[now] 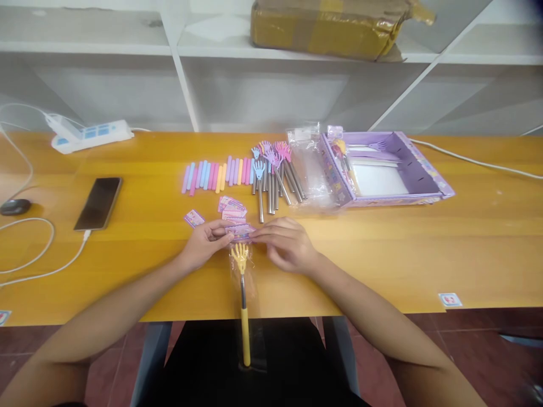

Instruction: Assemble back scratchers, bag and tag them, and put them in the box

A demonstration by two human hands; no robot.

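A yellow hand-shaped back scratcher (242, 294) lies in a clear plastic bag (253, 288) that hangs over the table's front edge. At the top of the bag is a pink and purple printed card (240, 232). My left hand (207, 243) pinches the card's left end between thumb and fingers. The fingers of my right hand (291, 243) are pressed together on the card's right end. Just beyond the hands are several more printed cards (233, 209), with a single card (194, 218) to their left.
Behind the hands lie several coloured handles (216, 176), metal-stemmed scratchers (271, 181) and clear bags (311, 169). A purple box (424, 169) stands right. Left are a phone (98, 203), mouse (15, 207), cables and power strip (93, 135). A taped carton (322, 25) sits on the shelf.
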